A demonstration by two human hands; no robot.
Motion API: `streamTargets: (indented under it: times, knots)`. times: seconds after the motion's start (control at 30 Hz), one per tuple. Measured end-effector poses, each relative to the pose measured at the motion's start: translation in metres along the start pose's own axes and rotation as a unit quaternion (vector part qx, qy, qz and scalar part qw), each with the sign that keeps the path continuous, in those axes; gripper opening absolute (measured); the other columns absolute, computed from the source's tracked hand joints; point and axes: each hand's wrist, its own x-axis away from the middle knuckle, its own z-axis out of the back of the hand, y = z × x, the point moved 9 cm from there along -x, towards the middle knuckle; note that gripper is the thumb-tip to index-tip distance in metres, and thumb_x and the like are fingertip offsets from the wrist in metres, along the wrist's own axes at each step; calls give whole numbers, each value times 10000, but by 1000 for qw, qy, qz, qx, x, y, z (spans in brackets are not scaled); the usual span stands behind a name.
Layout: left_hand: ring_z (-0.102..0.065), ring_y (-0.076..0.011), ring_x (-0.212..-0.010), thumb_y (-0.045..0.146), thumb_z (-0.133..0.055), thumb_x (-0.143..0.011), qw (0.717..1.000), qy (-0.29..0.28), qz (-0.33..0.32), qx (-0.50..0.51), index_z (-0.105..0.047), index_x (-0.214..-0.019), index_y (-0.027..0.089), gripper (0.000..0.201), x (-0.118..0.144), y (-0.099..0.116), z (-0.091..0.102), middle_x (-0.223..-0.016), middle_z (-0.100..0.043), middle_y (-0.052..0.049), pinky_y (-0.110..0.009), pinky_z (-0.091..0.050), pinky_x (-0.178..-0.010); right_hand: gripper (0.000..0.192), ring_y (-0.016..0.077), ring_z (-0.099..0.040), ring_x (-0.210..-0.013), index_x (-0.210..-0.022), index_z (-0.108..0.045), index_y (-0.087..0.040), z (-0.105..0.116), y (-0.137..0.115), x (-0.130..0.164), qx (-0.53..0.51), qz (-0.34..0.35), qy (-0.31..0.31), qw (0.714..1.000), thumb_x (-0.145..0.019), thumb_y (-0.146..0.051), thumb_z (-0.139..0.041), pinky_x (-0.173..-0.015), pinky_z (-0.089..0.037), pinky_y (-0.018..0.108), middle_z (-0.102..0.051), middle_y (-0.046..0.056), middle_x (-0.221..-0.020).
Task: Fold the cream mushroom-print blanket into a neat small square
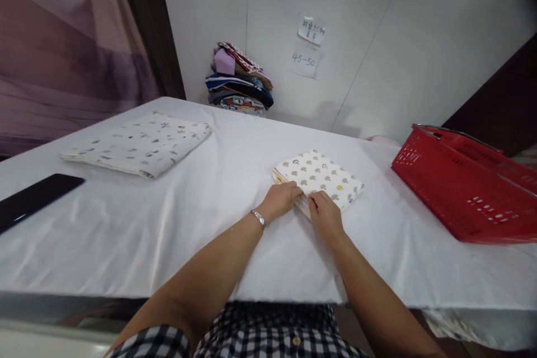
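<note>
A folded white cloth (321, 173) with small grey and yellow printed shapes lies in front of me, turned at an angle on the white-covered table (201, 240). My left hand (282, 199) pinches its near folded edge, close to the left corner. Just to the right, my right hand (326, 213) grips the same edge between thumb and fingers. The layers at that edge show as thin stripes between and below my fingertips. Both hands are closed, a small gap apart.
Another folded cloth (145, 142) with a leaf-like print lies on the left. A black flat object (36, 198), perhaps a phone, is near the left edge. A red plastic basket (470, 184) stands at the right. Several folded fabrics (239, 81) are stacked against the wall.
</note>
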Motion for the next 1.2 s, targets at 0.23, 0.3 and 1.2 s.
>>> streamTargets:
  times: [0.23, 0.3, 1.2]
  knots:
    - [-536, -126, -706, 200, -402, -858, 999, -16, -30, -42, -619, -850, 221, 218, -3, 5, -8, -878, -586, -12, -240, -324, -519, 237, 164, -553, -828, -922, -600, -210, 1, -2, 0, -7, -5, 3, 1000, -897, -222, -365, -712, -408, 263, -601, 39, -885]
    - [-537, -129, -710, 209, -405, -857, 998, -19, -33, -50, -626, -836, 216, 221, -4, 4, -9, -881, -586, -13, -243, -325, -522, 236, 163, -553, -826, -914, -603, -208, 2, -2, 0, -12, -6, 3, 1000, -896, -223, -368, -715, -409, 261, -603, 39, -887]
    - [-495, -132, -742, 88, -393, -850, 997, -29, -35, -70, -509, -846, 183, 150, 4, 9, -1, -923, -501, -32, -250, -330, -512, 229, 176, -533, -866, -925, -615, -205, -2, -16, 1, 38, 24, -26, 999, -886, -182, -390, -749, -402, 275, -608, 54, -890]
